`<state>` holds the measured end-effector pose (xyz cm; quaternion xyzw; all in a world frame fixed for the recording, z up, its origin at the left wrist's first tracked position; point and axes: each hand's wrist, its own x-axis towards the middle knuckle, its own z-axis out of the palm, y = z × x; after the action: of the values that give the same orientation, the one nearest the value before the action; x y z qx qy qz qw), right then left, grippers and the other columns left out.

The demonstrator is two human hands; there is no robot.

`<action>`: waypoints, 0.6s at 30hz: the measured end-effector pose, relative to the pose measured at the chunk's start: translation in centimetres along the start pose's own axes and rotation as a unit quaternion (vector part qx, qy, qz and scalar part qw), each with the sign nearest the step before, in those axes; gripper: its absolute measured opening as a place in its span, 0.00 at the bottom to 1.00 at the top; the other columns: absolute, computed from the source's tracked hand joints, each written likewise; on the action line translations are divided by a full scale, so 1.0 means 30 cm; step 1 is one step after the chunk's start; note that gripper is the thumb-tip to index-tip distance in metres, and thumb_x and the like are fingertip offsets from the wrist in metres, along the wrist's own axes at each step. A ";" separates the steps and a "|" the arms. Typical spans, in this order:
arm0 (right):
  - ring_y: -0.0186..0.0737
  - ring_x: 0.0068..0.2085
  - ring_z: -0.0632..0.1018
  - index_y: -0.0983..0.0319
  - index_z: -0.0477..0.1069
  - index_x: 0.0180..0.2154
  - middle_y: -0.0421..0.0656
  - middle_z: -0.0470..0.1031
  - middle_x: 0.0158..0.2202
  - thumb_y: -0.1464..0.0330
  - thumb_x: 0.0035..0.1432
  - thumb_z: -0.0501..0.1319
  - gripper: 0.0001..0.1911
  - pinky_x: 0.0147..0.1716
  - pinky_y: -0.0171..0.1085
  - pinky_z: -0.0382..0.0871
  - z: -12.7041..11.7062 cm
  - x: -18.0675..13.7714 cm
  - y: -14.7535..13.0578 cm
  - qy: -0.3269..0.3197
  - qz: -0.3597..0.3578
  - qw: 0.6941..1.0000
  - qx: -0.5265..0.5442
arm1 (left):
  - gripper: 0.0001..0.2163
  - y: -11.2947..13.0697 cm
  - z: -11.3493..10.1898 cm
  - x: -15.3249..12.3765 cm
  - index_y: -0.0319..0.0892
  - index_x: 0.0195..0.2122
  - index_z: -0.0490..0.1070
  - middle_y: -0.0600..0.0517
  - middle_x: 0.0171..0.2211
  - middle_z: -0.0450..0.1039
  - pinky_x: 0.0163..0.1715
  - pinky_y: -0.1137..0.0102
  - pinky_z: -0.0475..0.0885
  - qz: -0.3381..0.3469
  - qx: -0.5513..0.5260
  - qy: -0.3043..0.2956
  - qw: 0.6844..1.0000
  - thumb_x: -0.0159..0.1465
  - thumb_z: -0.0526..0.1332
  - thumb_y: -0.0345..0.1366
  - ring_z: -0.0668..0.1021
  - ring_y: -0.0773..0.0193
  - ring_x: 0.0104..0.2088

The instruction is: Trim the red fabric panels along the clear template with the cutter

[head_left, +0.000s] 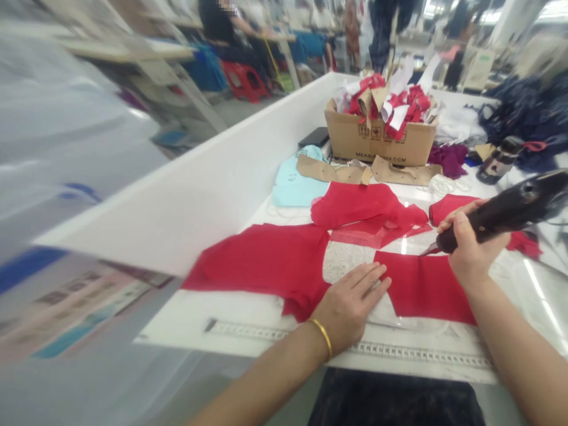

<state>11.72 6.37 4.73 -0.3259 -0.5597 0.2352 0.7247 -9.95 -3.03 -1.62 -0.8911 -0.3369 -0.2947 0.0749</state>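
Red fabric pieces (266,260) lie spread on a white table (213,189). My left hand (350,299), a gold bangle on its wrist, lies flat and open across a pale template and the edge of a red piece (421,287). My right hand (468,242) is closed round the black handle of a cutting tool (515,207). The tool's tip touches the top edge of that red piece. More red fabric (364,207) is bunched just behind.
A cardboard box (381,139) of red and white scraps stands at the back, brown paper patterns (337,171) and a light blue cloth (293,183) in front of it. A dark bottle (499,160) and navy fabric are at right. A measuring tape (399,352) runs along the near edge. People sit far behind.
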 end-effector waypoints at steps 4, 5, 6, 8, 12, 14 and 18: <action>0.35 0.19 0.73 0.57 0.69 0.34 0.33 0.72 0.22 0.68 0.60 0.68 0.08 0.18 0.36 0.71 0.007 0.004 -0.007 0.010 -0.019 1.000 0.013 | 0.24 0.009 -0.010 0.002 0.29 0.56 0.74 0.34 0.55 0.77 0.59 0.53 0.79 0.013 0.019 0.000 1.000 0.59 0.51 0.19 0.76 0.47 0.61; 0.34 0.19 0.73 0.57 0.69 0.34 0.33 0.72 0.22 0.68 0.60 0.68 0.08 0.18 0.36 0.70 0.000 0.007 -0.011 0.007 -0.018 1.000 0.016 | 0.25 0.018 -0.012 0.005 0.30 0.56 0.74 0.35 0.56 0.77 0.59 0.53 0.78 0.014 0.020 -0.004 1.000 0.59 0.51 0.18 0.76 0.47 0.61; 0.34 0.19 0.73 0.57 0.68 0.33 0.33 0.72 0.22 0.69 0.61 0.67 0.08 0.19 0.36 0.71 -0.010 0.011 -0.013 0.003 -0.017 1.000 0.014 | 0.26 0.030 -0.015 0.009 0.30 0.57 0.73 0.35 0.57 0.76 0.59 0.53 0.78 0.012 0.017 -0.006 1.000 0.59 0.51 0.18 0.75 0.47 0.62; 0.34 0.21 0.74 0.58 0.67 0.31 0.33 0.72 0.23 0.69 0.62 0.67 0.09 0.22 0.36 0.72 -0.040 0.020 -0.018 -0.002 -0.013 1.000 0.005 | 0.26 0.061 -0.021 0.026 0.31 0.58 0.72 0.35 0.58 0.76 0.59 0.52 0.78 0.008 0.002 -0.003 1.000 0.58 0.51 0.19 0.74 0.47 0.63; 0.34 0.22 0.76 0.57 0.67 0.35 0.33 0.74 0.24 0.69 0.61 0.68 0.09 0.23 0.36 0.72 -0.102 0.039 -0.015 0.000 -0.009 1.000 0.001 | 0.21 0.121 -0.011 0.103 0.30 0.55 0.73 0.34 0.58 0.75 0.59 0.54 0.78 0.040 -0.054 -0.058 0.996 0.61 0.55 0.24 0.76 0.46 0.61; 0.34 0.22 0.76 0.57 0.67 0.35 0.32 0.74 0.24 0.69 0.61 0.68 0.09 0.22 0.35 0.72 -0.119 0.045 -0.009 0.005 -0.014 1.000 0.000 | 0.19 0.136 0.021 0.156 0.29 0.55 0.73 0.32 0.58 0.75 0.61 0.56 0.76 0.071 -0.071 -0.086 0.991 0.63 0.57 0.26 0.77 0.46 0.61; 0.35 0.21 0.77 0.57 0.67 0.33 0.33 0.74 0.23 0.69 0.61 0.67 0.09 0.23 0.36 0.73 -0.128 0.052 0.006 0.026 -0.024 0.999 -0.007 | 0.19 0.138 0.128 0.249 0.27 0.59 0.70 0.31 0.60 0.73 0.64 0.55 0.74 0.104 -0.062 -0.094 0.988 0.67 0.57 0.27 0.74 0.47 0.64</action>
<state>15.84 6.77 5.01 -0.3237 -0.5501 0.2054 0.7419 -0.98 -0.75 -0.17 -0.9478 -0.2290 -0.2211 0.0176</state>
